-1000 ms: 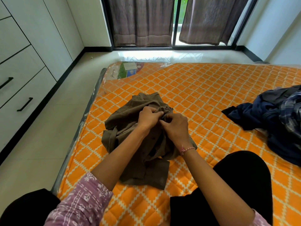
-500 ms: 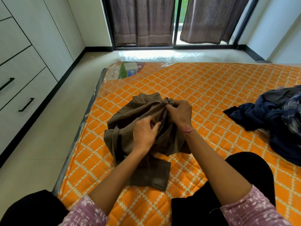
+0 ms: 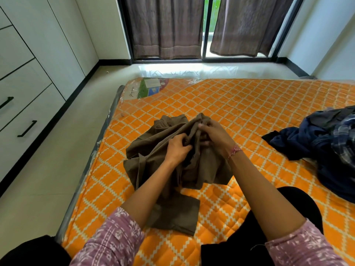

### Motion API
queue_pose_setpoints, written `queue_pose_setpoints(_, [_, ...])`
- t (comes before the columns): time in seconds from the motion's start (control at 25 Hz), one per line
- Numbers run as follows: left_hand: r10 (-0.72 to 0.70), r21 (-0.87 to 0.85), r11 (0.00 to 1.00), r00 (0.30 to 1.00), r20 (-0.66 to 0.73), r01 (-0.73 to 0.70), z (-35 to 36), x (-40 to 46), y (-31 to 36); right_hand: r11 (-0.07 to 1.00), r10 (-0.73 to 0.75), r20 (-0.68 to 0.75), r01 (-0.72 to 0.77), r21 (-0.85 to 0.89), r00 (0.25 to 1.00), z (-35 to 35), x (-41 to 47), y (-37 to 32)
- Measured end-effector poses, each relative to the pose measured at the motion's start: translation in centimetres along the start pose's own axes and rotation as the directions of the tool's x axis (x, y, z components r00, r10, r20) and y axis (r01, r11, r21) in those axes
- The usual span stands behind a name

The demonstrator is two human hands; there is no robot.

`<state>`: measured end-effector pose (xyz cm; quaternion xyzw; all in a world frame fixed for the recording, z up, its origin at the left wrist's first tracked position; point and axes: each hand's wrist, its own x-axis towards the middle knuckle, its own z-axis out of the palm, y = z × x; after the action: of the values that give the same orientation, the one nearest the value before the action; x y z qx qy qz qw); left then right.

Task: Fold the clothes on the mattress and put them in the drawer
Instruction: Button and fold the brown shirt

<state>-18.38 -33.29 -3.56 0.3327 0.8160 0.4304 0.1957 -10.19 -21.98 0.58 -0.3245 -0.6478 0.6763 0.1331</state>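
Drawers point(image 3: 21, 110) shut at far left. Brown garment point(image 3: 163, 169) bunched on orange mattress point(image 3: 240, 104). Left hand point(image 3: 177, 148) grips its fabric; right hand point(image 3: 217, 135) pinches fold beside it. Dark clothes pile point(image 3: 326, 148) far right on mattress.

Ahead of me brown curtains point(image 3: 165, 27) hang over a bright sliding window point(image 3: 207, 25); white walls point(image 3: 326, 31), pale floor point(image 3: 48, 169), white cabinets point(image 3: 25, 54) on my left.
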Motion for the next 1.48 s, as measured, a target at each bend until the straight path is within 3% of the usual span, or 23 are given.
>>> queue_pose_setpoints(0.04, [-0.018, 0.006, 1.0, 1.0, -0.024, 0.018, 0.2, -0.3, -0.5, 0.984, 0.01, 0.025, -0.006, -0.176, 1.0, -0.1, -0.7, 0.9])
queue_pose_setpoints(0.12, [-0.054, 0.041, 0.998, 0.998, -0.039, 0.055, 0.8, -1.4, -1.5, 0.843, 0.048, 0.031, -0.024, -0.538, 0.998, -0.1, -2.3, 3.1])
queue_pose_setpoints(0.2, [-0.066, 0.036, 0.997, 0.997, 0.025, 0.065, 1.0, -2.2, -2.6, 0.771, 0.105, -0.054, -0.116, -0.626, 0.993, 0.5, -3.4, 4.7])
queue_pose_setpoints(0.32, [-0.126, -0.195, 0.968, 0.977, 0.173, 0.159, 0.4, -4.0, -2.8, 0.8, 0.05, -0.136, -0.121, -0.588, 0.989, 0.9, -4.2, 6.0])
queue_pose_setpoints(0.44, [-0.175, -0.37, 0.89, 0.95, 0.26, 0.265, -0.4, -5.5, -2.3, 0.896, 0.1, -0.078, -0.124, -0.425, 0.992, 1.0, -4.8, 5.5])
queue_pose_setpoints(0.56, [-0.149, -0.246, 0.948, 0.965, 0.216, 0.201, -1.0, -6.0, -2.1, 0.967, 0.234, 0.063, -0.226, -0.117, 0.97, 0.3, -5.6, 5.4])
queue_pose_setpoints(0.6, [-0.129, -0.179, 0.971, 0.978, 0.166, 0.159, -1.2, -6.0, -2.0, 0.972, 0.221, 0.07, -0.214, -0.095, 0.973, 0.3, -6.0, 5.5])
queue_pose_setpoints(0.76, [-0.021, -0.025, 1.0, 0.999, -0.034, 0.02, -1.6, -6.4, -0.7, 0.971, -0.043, -0.166, 0.002, -0.238, 0.985, 1.1, -7.3, 6.0])
queue_pose_setpoints(0.92, [0.087, 0.118, 0.991, 0.985, -0.149, -0.07, -1.3, -7.0, 0.7, 0.999, -0.03, -0.379, 0.015, -0.044, 0.925, 2.0, -7.2, 5.6])
queue_pose_setpoints(1.04, [0.197, 0.348, 0.931, 0.954, -0.226, -0.11, -0.9, -7.4, 1.1, 0.974, -0.196, -0.382, 0.133, -0.184, 0.903, 3.4, -8.5, 5.0])
queue_pose_setpoints(1.12, [0.233, 0.376, 0.916, 0.949, -0.212, -0.141, -0.6, -7.8, 1.3, 0.954, -0.259, -0.347, 0.182, -0.239, 0.902, 3.9, -9.0, 4.9])
queue_pose_setpoints(1.24, [0.121, 0.103, 0.989, 0.981, -0.151, -0.106, -0.9, -7.6, 0.9, 0.976, -0.171, -0.219, 0.136, -0.169, 0.961, 3.9, -9.1, 4.8])
queue_pose_setpoints(1.32, [0.068, 0.003, 0.998, 0.988, -0.135, -0.068, -1.3, -7.5, 0.6, 0.978, -0.116, -0.347, 0.046, -0.202, 0.931, 3.8, -8.7, 5.1])
queue_pose_setpoints(1.4, [0.051, 0.006, 0.999, 0.987, -0.155, -0.051, -1.5, -7.3, 0.6, 0.998, 0.043, -0.454, -0.014, 0.068, 0.89, 3.8, -8.2, 5.3])
queue_pose_setpoints(1.48, [0.113, 0.187, 0.979, 0.984, -0.139, -0.086, -1.7, -7.2, 0.9, 0.962, 0.136, -0.448, -0.011, 0.271, 0.884, 3.9, -7.8, 5.1])
